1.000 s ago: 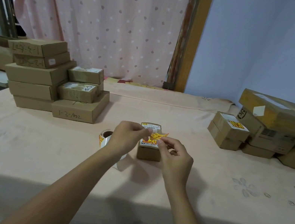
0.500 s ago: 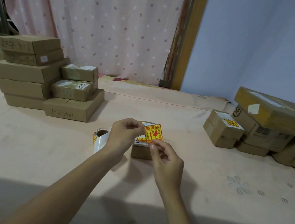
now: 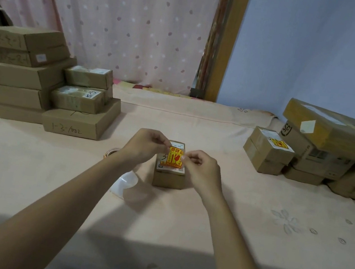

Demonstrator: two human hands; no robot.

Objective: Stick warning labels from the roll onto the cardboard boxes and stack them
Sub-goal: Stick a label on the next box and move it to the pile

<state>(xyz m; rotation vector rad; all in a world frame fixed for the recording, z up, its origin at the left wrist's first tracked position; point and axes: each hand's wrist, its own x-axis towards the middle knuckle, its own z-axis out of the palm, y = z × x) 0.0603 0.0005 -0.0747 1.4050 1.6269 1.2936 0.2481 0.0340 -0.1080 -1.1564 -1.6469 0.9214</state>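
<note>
Both hands (image 3: pixel 174 155) pinch a yellow label (image 3: pixel 174 156) over the small box (image 3: pixel 168 177)

Left hand (image 3: pixel 144 145), right hand (image 3: pixel 203 174) and forearms (image 3: pixel 59 208) are bare

The square yellow-and-red warning label (image 3: pixel 173 156), earlier pinched upright above the small brown cardboard box (image 3: pixel 168 175), now lies flat over its top between both hands' fingertips.

The left hand (image 3: pixel 143 146) and right hand (image 3: pixel 201 169) pinched the upper corners of a yellow warning label (image 3: pixel 173 156) over a small cardboard box (image 3: pixel 167 179) on the tabletop (image 3: pixel 249 230). The label roll (image 3: pixel 110 153) lay just left of the box, partly hidden by the left wrist.
</note>
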